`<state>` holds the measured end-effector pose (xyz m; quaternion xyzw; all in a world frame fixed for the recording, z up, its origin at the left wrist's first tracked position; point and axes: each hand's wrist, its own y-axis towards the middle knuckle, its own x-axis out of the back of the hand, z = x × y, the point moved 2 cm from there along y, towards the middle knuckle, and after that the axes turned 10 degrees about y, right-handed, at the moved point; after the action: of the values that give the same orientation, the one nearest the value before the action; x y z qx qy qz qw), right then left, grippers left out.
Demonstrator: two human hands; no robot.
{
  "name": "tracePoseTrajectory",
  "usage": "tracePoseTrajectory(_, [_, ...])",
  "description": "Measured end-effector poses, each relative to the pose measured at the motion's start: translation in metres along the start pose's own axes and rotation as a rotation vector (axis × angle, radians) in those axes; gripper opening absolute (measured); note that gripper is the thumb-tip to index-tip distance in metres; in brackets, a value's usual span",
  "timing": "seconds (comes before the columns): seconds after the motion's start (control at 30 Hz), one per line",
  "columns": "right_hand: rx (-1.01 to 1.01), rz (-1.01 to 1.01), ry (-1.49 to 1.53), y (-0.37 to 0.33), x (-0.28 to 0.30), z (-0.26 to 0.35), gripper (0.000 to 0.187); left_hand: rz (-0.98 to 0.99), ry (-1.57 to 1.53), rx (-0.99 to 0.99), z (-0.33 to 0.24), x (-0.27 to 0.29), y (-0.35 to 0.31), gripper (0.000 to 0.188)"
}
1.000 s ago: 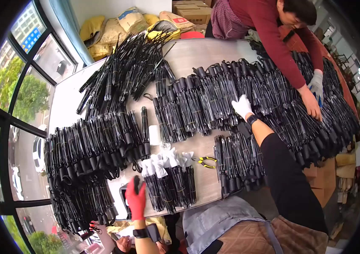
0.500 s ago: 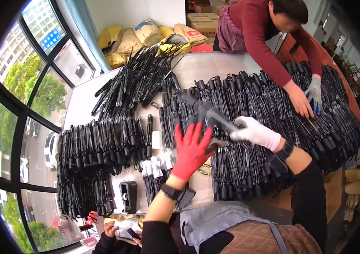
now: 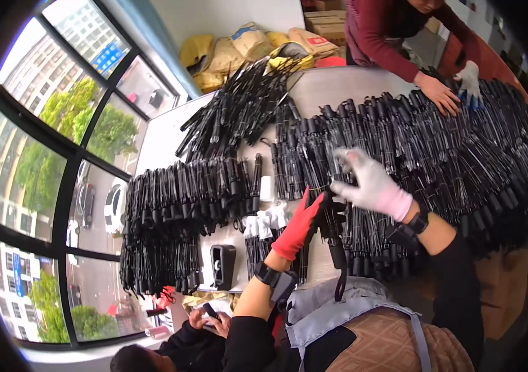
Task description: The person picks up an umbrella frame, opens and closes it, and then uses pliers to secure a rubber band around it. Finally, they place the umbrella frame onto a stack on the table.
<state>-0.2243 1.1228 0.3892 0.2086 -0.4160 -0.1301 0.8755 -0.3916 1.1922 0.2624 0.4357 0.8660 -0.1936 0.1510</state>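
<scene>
My left hand (image 3: 300, 228), in a red glove with a dark palm, is closed around a folded black umbrella frame (image 3: 337, 254). The handle and wrist loop hang toward my body. Part of the frame blends into the dark rows behind it. My right hand (image 3: 372, 185), in a white glove, is just right of the frame's upper part, fingers spread and holding nothing. Beyond both hands lies a long row of folded black umbrella frames (image 3: 413, 142). Left of my left hand are frames with white wrapping (image 3: 264, 224) and a small white cylinder (image 3: 266, 188).
More umbrella frames (image 3: 180, 195) are lined up at the left, with a loose heap (image 3: 239, 108) behind. A black tape dispenser (image 3: 222, 266) stands near the front edge. Across the table a co-worker's hands (image 3: 453, 93) touch the rows. Another person (image 3: 183, 341) sits at lower left.
The umbrella frame was tilted between both hands; now it hangs handle toward me in my left hand. My right hand has come off it and opened. The view has shifted left.
</scene>
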Motion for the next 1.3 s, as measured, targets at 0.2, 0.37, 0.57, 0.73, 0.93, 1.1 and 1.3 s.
tracePoseTrajectory(0.2, [-0.374, 0.090, 0.449, -0.003, -0.059, 0.019, 0.048, -0.408, 1.279, -0.765, -0.003, 0.007, -0.035, 0.052])
tracePoseTrajectory(0.37, [-0.265, -0.016, 0.559, -0.005, -0.075, 0.032, 0.039, -0.575, 0.845, -0.426, -0.019, -0.006, -0.058, 0.044])
tracePoseTrajectory(0.57, [0.021, 0.184, 0.099, -0.002, -0.090, 0.047, 0.022, -0.598, 0.954, -0.286, 0.001, 0.008, -0.067, 0.053])
tracePoseTrajectory(0.73, [-0.086, 0.394, 0.014, -0.013, -0.099, 0.046, 0.016, -0.507, 1.226, -0.802, 0.030, 0.022, -0.078, 0.057])
tracePoseTrajectory(0.93, [-0.006, 0.399, -0.010, -0.014, -0.110, 0.049, 0.012, -0.184, -0.003, -0.274, 0.023, 0.032, -0.097, 0.060])
tracePoseTrajectory(1.1, [0.087, 0.250, 0.031, -0.023, -0.119, 0.056, 0.010, -0.210, -0.028, -0.122, 0.022, 0.018, -0.101, 0.063])
tracePoseTrajectory(1.3, [-0.333, 0.437, 0.673, -0.061, -0.103, 0.048, 0.011, -0.575, 0.506, -0.163, 0.052, 0.021, -0.113, 0.068])
